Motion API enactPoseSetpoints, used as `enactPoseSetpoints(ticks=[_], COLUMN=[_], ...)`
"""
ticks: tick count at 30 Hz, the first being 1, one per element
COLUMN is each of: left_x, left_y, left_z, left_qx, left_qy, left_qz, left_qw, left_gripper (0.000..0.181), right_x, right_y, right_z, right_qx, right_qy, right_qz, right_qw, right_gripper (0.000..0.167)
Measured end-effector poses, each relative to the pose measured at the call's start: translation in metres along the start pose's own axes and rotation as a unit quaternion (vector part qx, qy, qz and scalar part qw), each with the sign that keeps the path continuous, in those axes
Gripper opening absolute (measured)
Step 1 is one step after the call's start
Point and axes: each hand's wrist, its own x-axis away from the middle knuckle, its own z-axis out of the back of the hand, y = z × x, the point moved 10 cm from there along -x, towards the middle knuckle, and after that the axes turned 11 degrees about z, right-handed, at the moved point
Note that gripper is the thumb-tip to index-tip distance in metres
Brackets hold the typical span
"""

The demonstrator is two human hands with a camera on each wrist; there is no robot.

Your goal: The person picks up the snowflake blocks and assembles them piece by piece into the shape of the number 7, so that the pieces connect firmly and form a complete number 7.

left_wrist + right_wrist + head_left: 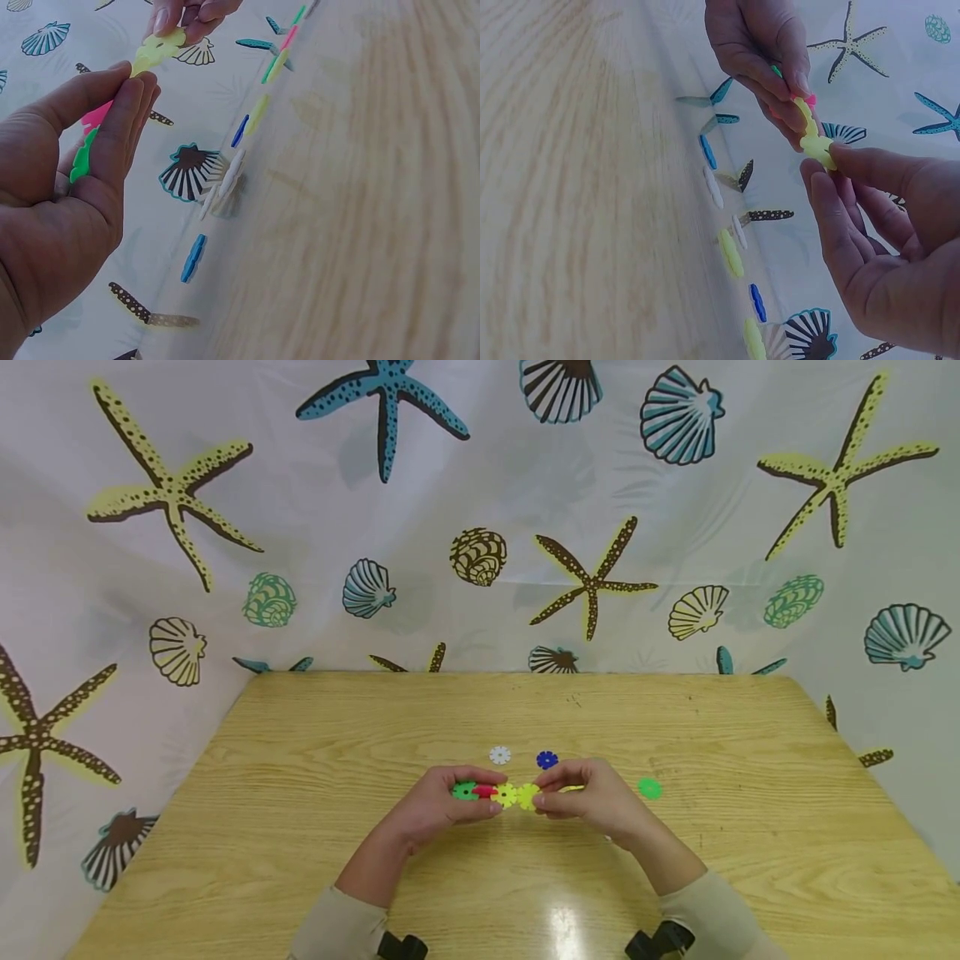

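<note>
Both hands hold a short chain of notched plastic snowflake discs above the table. My left hand [438, 802] pinches its left part, where a green disc [465, 790], a red disc [486, 791] and a yellow disc [505, 795] are joined. At the chain's right end, my right hand [592, 797] pinches a second yellow disc [528, 797] between thumb and fingers. The two yellow discs meet edge to edge; how deep their notches sit cannot be told. In the left wrist view, fingers partly cover the green disc [82, 159] and the pinkish-red disc [96, 116].
A white disc [499, 755] and a dark blue disc [547, 760] lie beyond the hands on the wooden table [337, 718]. Another green disc [649, 788] lies to the right. The wrist views show more loose discs, including a light blue disc [193, 259]. Patterned cloth [420, 527] hangs behind.
</note>
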Motion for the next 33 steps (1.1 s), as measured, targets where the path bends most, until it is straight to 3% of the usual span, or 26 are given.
enactPoseSetpoints(ticks=[16, 23, 33], left_x=[0.003, 0.005, 0.005], left_y=[0.004, 0.005, 0.004], left_z=[-0.006, -0.012, -0.011], left_qx=[-0.020, 0.030, 0.024], left_qy=[-0.027, -0.068, -0.070], left_qz=[-0.021, -0.025, -0.027], left_qw=[0.9992, 0.9969, 0.9969], left_gripper=[0.050, 0.045, 0.046], right_x=[0.001, 0.001, 0.001], right_y=[-0.007, -0.012, -0.011], right_z=[-0.003, -0.003, -0.006], right_qx=[0.013, 0.039, 0.069], right_qy=[0.004, 0.022, 0.052], right_qz=[0.029, 0.052, 0.067], right_qw=[0.9995, 0.9977, 0.9940], right_gripper=[0.026, 0.022, 0.018])
